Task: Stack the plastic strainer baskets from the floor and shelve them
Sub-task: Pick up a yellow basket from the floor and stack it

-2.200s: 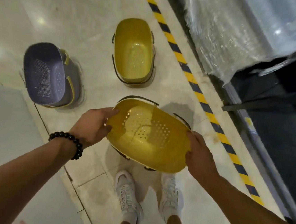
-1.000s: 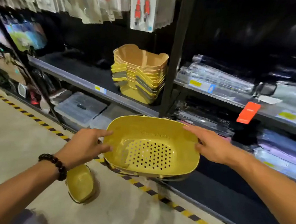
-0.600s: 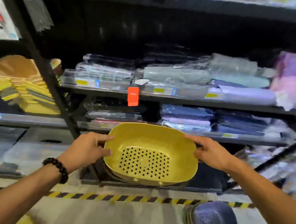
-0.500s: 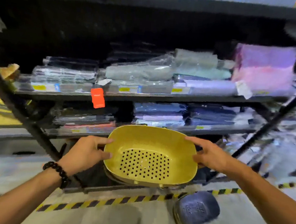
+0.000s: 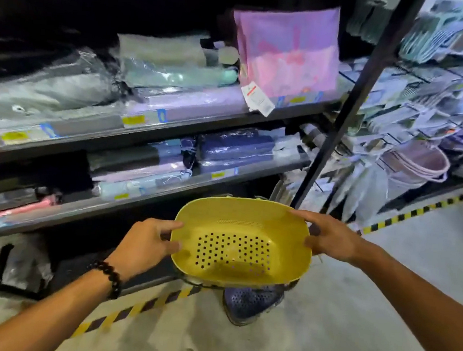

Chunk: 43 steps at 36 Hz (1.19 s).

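Observation:
I hold a yellow strainer basket (image 5: 239, 241) level at waist height, its perforated bottom facing up at me. My left hand (image 5: 146, 245) grips its left rim and my right hand (image 5: 329, 237) grips its right rim. A dark handle or outer bowl shows under its lower edge. Directly below it on the floor lies a purple strainer basket (image 5: 250, 304), partly hidden by the yellow one. The stack of baskets on the shelf is out of view.
Dark metal shelves (image 5: 155, 128) with wrapped, folded goods fill the left and centre. A slanted black shelf post (image 5: 353, 102) stands right of centre, with pale buckets (image 5: 418, 165) beyond it. Yellow-black floor tape (image 5: 132, 310) runs along the shelf base.
The view has swung further right along the shelving, so the shelved basket stack has left the frame. Both hands keep the same grip on the yellow basket. The purple basket now sits directly beneath it.

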Each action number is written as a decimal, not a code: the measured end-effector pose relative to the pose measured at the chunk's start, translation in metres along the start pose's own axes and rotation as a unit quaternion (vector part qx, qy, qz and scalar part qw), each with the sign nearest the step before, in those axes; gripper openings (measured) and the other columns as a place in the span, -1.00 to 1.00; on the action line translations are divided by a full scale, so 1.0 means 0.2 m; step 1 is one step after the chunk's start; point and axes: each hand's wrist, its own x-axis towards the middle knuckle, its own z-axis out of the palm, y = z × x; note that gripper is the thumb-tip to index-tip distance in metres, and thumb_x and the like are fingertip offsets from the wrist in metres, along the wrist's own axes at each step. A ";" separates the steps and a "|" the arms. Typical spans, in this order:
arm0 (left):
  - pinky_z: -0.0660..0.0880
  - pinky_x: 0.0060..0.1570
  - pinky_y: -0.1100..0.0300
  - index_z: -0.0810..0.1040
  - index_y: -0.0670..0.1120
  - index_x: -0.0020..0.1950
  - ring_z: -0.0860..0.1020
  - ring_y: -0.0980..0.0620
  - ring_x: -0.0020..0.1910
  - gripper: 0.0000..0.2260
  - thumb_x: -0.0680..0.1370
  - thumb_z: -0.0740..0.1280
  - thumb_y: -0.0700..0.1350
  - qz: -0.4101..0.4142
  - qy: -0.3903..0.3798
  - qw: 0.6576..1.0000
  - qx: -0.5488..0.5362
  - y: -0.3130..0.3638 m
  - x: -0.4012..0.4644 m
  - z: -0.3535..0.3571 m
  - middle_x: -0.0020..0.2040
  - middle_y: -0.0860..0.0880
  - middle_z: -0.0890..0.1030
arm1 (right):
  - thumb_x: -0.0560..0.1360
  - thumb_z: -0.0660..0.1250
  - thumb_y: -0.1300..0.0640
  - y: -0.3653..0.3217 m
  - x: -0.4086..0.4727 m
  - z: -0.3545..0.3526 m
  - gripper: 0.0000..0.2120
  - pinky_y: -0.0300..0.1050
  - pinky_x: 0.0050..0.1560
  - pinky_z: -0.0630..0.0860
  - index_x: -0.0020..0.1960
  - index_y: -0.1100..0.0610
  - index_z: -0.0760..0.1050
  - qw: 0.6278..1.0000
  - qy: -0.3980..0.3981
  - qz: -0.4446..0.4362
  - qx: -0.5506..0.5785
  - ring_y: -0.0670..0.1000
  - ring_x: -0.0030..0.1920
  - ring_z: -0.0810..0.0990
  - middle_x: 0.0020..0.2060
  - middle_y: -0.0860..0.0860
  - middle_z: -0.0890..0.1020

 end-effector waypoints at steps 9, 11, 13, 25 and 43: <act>0.43 -0.19 0.48 0.61 0.19 0.38 0.57 0.27 -0.11 -0.55 0.51 0.56 -0.01 -0.002 -0.015 1.000 0.014 -0.09 0.35 0.22 0.05 0.13 0.68 | 0.59 0.33 0.43 0.16 0.20 -0.05 -0.35 0.14 -0.05 0.71 0.50 -0.15 0.38 1.000 0.006 0.010 0.000 0.23 0.18 0.62 0.41 0.08 0.41; 0.53 -0.15 0.29 0.65 0.15 0.33 0.58 0.19 -0.17 -0.62 0.53 0.55 -0.04 -0.002 -0.022 1.000 0.022 -0.10 0.39 0.27 -0.13 0.10 0.65 | 0.60 0.32 0.42 0.18 0.24 -0.08 -0.36 0.23 0.01 0.69 0.54 -0.09 0.36 1.000 0.005 0.012 -0.009 0.25 0.21 0.61 0.43 0.11 0.39; 0.61 -0.04 0.11 0.66 0.10 0.31 0.61 0.08 -0.17 -0.65 0.53 0.54 -0.06 -0.016 -0.028 0.999 0.009 -0.10 0.43 0.31 -0.18 0.07 0.61 | 0.60 0.31 0.43 0.20 0.29 -0.10 -0.37 0.16 -0.01 0.70 0.54 -0.08 0.36 1.000 0.001 0.015 -0.020 0.24 0.21 0.60 0.45 0.12 0.38; 0.53 -0.16 0.37 0.65 0.14 0.34 0.60 0.34 -0.27 -0.58 0.49 0.54 -0.07 -0.110 0.025 0.993 -0.038 -0.07 0.44 0.65 0.00 0.05 0.74 | 0.57 0.35 0.38 0.46 0.66 -0.17 -0.33 -0.29 -0.09 0.57 0.47 -0.24 0.35 0.995 -0.071 0.018 -0.066 -0.09 0.02 0.64 0.28 0.01 0.57; 0.64 -0.02 0.03 0.62 0.18 0.37 0.71 -0.07 -0.10 -0.53 0.51 0.44 -0.18 -0.292 0.107 0.943 -0.116 -0.33 0.40 1.93 -0.12 -0.03 0.77 | 0.67 0.28 0.16 1.41 1.17 0.19 -0.66 0.28 0.48 0.38 0.44 0.03 0.53 0.988 -0.151 0.034 -0.022 0.18 0.40 0.54 0.36 0.12 0.60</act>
